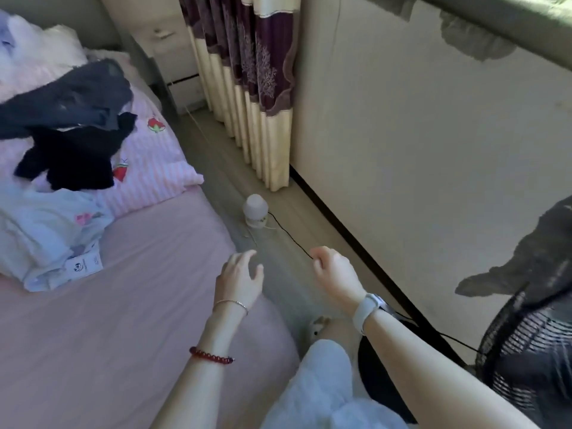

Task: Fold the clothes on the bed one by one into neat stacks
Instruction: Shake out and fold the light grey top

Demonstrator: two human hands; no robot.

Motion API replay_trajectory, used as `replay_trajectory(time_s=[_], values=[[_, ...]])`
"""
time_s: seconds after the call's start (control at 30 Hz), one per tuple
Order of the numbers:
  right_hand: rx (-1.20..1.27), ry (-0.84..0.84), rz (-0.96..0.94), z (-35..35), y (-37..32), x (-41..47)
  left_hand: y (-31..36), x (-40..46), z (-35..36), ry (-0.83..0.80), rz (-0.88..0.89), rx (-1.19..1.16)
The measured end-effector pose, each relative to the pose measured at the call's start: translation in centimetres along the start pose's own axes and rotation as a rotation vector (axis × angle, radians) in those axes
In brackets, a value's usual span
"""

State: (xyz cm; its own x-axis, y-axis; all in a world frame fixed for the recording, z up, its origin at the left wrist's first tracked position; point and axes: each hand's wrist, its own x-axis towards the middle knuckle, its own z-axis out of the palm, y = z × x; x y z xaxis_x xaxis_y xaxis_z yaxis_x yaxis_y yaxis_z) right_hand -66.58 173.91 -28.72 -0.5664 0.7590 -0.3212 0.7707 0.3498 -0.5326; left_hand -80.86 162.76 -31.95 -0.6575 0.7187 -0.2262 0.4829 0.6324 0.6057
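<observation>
A heap of unfolded clothes lies at the left of the pink bed (130,305): a dark grey garment (68,97) on top, a black garment (74,156) under it, and a white floral garment (46,233) with a tag nearest me. My left hand (240,278) hovers over the bed's right edge, fingers spread and relaxed, holding nothing. Over the floor to the right of the bed, my right hand (334,274) hangs with loosely curled fingers, empty. Both hands are well clear of the clothes.
A pink striped quilt (154,168) lies under the heap. On the floor stand a small white lamp-like device (255,210) with a black cord, and a black fan (532,345) at the right. Curtains (247,82) hang by the wall.
</observation>
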Motion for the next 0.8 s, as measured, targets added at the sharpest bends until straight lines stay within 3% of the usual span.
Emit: replay_trajectory(time_s=[0.27,0.47,0.8], values=[[-0.044,-0.077,-0.107,-0.6,-3.5,15.8,-1.4,14.7,-2.8,0.082,-0.096,0.007],[-0.156,-0.254,-0.255,1.5,-13.5,29.8,-6.2,25.0,-9.9,0.17,-0.322,-0.065],[-0.314,-0.628,-0.734,11.8,-32.0,38.3,-17.3,25.8,-18.1,0.523,-0.804,-0.309]])
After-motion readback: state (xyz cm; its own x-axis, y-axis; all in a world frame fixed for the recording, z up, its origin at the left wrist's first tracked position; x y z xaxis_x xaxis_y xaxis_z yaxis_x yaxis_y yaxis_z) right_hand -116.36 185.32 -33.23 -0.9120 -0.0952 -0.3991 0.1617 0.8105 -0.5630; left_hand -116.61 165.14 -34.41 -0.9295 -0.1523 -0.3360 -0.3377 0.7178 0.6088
